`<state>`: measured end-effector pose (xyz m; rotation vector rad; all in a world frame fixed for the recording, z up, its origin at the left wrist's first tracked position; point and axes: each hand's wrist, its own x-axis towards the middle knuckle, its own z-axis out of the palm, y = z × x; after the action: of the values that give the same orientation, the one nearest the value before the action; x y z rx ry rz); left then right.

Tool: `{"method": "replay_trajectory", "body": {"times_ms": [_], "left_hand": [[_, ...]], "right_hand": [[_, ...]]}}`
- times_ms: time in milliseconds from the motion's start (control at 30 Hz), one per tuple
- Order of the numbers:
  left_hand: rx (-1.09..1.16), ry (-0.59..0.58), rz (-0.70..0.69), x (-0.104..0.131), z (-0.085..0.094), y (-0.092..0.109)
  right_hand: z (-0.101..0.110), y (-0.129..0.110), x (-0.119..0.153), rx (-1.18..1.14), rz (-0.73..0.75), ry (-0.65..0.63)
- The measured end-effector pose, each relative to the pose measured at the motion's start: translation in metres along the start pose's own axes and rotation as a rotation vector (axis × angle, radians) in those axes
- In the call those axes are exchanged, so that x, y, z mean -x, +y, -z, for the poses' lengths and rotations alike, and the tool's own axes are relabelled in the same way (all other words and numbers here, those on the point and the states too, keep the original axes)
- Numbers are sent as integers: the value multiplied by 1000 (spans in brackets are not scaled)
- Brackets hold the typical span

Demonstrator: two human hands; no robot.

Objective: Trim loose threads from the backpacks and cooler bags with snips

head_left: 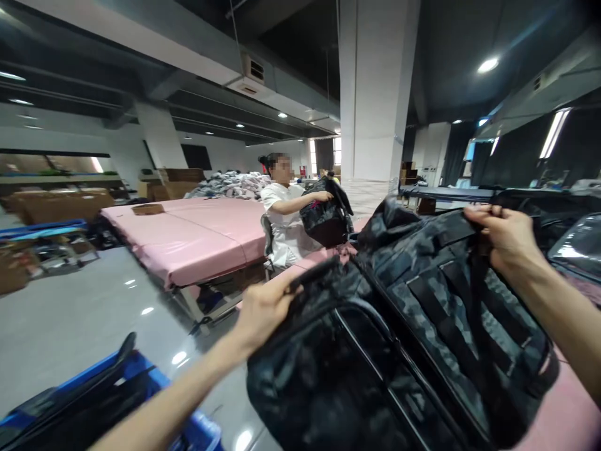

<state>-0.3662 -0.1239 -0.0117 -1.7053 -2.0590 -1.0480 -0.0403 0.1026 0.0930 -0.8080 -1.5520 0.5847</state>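
A large dark camouflage bag (422,300) with black straps and piping fills the lower right, held up and spread between my two hands. My left hand (265,313) pinches its upper left edge, fingers closed on the fabric. At the top right, my right hand (504,235) grips the other edge of the bag near a black strap. The lower part of the bag lies over a pink-covered surface (558,407) and is cut off by the frame's bottom.
A seated person (284,216) in white handles another dark bag (326,216) ahead. Left of them stands a pink-covered table (201,235), with a fabric pile (235,186) behind. A blue crate (200,429) holding dark items is at lower left. A white pillar (373,94) rises beyond.
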Motion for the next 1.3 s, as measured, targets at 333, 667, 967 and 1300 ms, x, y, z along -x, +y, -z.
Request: {"method": "replay_trajectory", "body": {"times_ms": [333, 667, 967, 1300], "left_hand": [[-194, -335, -492, -77, -32, -3], [316, -630, -1062, -16, -78, 168], [338, -648, -923, -76, -143, 193], [381, -680, -888, -58, -119, 189]], "right_hand": [[68, 54, 239, 65, -531, -226], [60, 53, 236, 67, -440, -249], [65, 80, 249, -1, -404, -313], [69, 80, 240, -3, -425, -403]]}}
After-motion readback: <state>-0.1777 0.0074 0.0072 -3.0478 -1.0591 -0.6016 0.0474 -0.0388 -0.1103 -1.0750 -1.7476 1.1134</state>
